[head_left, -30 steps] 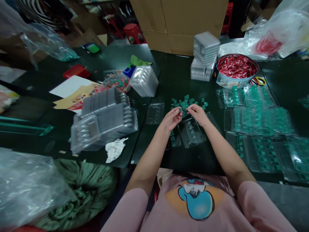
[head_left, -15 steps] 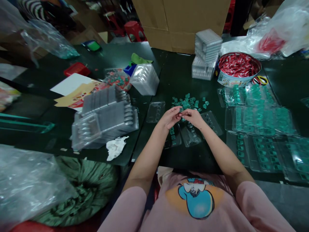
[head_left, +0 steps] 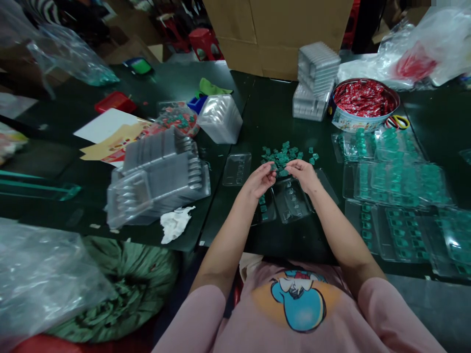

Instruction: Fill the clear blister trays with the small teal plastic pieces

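Between the thumb and fingers of my left hand is a small green translucent plastic piece. My right hand is pinched at the near edge of a loose pile of green pieces; whatever its fingertips hold is too small to make out. Below the hands lies a clear plastic blister tray with a row of moulded pockets. Another tray, partly under my left wrist, has green pieces in its row. A further clear tray lies left of my left hand.
Filled trays of green pieces overlap on the right. A round tin of red packets stands behind them, beside stacked clear trays. On the left are a large tray stack, a crumpled white tissue and another clear stack.
My hands have come apart: the right hand has moved a little right, away from the left. The left hand keeps its green piece and has barely moved.
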`<state>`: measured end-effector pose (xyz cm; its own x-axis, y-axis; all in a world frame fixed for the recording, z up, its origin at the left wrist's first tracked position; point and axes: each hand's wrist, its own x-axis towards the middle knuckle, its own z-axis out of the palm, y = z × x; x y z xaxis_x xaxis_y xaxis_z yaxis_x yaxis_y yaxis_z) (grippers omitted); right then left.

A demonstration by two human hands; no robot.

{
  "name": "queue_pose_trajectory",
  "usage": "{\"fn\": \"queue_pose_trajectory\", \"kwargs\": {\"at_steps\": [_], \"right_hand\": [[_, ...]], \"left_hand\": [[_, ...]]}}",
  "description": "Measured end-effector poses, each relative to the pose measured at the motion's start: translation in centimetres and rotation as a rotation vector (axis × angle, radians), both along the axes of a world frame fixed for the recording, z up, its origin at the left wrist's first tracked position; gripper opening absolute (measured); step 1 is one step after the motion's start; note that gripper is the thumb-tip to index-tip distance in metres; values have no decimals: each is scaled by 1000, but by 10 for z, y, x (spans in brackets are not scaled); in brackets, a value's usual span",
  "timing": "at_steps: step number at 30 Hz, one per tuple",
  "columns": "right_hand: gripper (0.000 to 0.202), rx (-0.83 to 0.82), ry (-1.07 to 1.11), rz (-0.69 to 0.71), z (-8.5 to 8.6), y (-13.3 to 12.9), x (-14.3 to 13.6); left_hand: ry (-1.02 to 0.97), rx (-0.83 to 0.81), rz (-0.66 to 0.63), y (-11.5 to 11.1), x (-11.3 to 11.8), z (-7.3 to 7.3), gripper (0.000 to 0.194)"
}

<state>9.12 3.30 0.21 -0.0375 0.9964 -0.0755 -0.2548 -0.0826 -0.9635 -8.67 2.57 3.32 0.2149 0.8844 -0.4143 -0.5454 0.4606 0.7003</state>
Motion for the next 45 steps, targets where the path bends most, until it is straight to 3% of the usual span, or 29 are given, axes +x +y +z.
{"fn": "queue_pose_trajectory", "kwargs": {"at_steps": [5, 9, 16, 24, 28, 31, 34, 39, 45], "right_hand": [[36, -10, -27, 168, 5, -1, -11], [29, 41, -76, 211, 3, -1, -13], [18, 144, -377, 238, 4, -4, -9], [11, 294, -572, 148, 14, -8, -10], [10, 285, -617, 51, 8, -6, 1], [10, 176, -518, -48, -4, -1, 17], [16, 61, -319, -125, -11, 1, 31], [29, -60, -71, -236, -6, -2, 43], [36, -64, 37, -262, 5, -6, 49]], "left_hand": [[125, 69, -25, 1, 1, -3, 21], [212, 108, -45, 0, 0, -1, 28], [284, 153, -40, -1, 0, -2, 36], [213, 117, -32, 0, 4, 0, 28], [166, 105, -21, -2, 6, 5, 25], [260, 183, -57, -3, 8, 6, 24], [546, 359, -122, -5, 13, 1, 18], [952, 637, -277, -7, 27, -19, 18], [1020, 703, -265, -8, 34, -28, 25]]}}
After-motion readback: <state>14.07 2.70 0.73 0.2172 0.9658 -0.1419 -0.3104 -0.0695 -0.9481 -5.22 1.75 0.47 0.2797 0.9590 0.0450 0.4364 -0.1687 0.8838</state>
